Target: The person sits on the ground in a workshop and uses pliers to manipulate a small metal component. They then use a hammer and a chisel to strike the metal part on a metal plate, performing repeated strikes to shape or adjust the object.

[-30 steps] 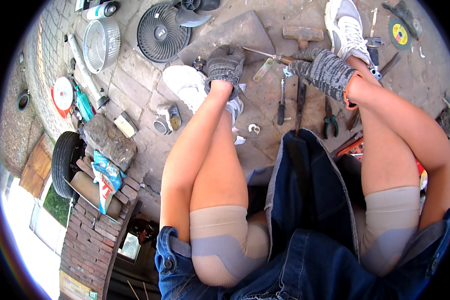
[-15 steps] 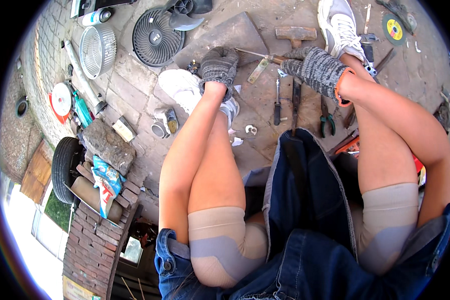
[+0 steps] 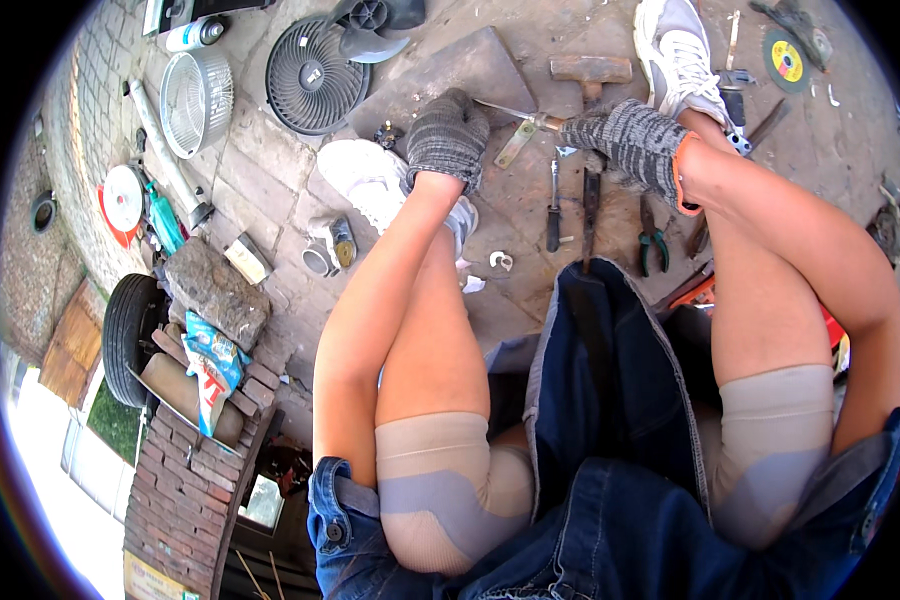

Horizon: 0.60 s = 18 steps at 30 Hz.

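My right hand (image 3: 630,145), in a grey knit glove with an orange cuff, is closed round the handle of a screwdriver (image 3: 546,121). The thin shaft points left toward my left hand (image 3: 446,140), also gloved. That hand's fingers are curled in over the near edge of a flat metal plate (image 3: 470,68); what they hold, if anything, is hidden. A small metal strip (image 3: 516,143) lies below the screwdriver shaft. Left of my left hand sits a small metal part (image 3: 387,132), too small to name.
A hammer (image 3: 590,70) lies beyond my right hand. Nearer are another screwdriver (image 3: 554,210), a dark bar (image 3: 591,215) and pliers (image 3: 653,240). A black fan grille (image 3: 315,85) and white basket (image 3: 196,105) lie at far left; a cutting disc (image 3: 786,62) at far right.
My left hand has turned, showing more of the glove's back, and shifted slightly right. My right hand has tilted a little, still with the screwdriver in it.
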{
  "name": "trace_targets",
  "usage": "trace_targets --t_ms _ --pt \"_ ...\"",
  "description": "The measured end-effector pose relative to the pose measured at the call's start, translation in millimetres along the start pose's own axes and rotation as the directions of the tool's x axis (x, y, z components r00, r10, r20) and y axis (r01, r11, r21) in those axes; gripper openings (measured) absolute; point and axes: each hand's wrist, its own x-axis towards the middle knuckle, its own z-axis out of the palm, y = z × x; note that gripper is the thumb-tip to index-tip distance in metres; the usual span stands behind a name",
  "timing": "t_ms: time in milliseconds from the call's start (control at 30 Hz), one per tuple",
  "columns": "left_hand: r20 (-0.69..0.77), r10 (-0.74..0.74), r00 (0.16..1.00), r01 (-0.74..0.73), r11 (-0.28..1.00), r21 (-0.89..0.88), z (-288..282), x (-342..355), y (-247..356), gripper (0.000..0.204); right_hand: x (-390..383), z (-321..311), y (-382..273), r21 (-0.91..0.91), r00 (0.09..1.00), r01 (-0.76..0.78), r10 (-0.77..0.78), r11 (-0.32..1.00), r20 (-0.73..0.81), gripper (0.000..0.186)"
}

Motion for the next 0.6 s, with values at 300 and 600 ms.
trace_targets --t_ms 300,600 --pt "-0.066 -0.1 0.993 0.079 0.961 -0.264 10 -8 -19 0.022 12 -15 7 0.189 0.984 -0.107 0.077 0.976 0.159 0.032" --pt "0.044 -0.208 0.977 0.208 0.889 -0.408 8 -13 -21 0.029 8 -11 10 -0.486 0.941 0.289 -0.339 0.825 -0.016 0.033"
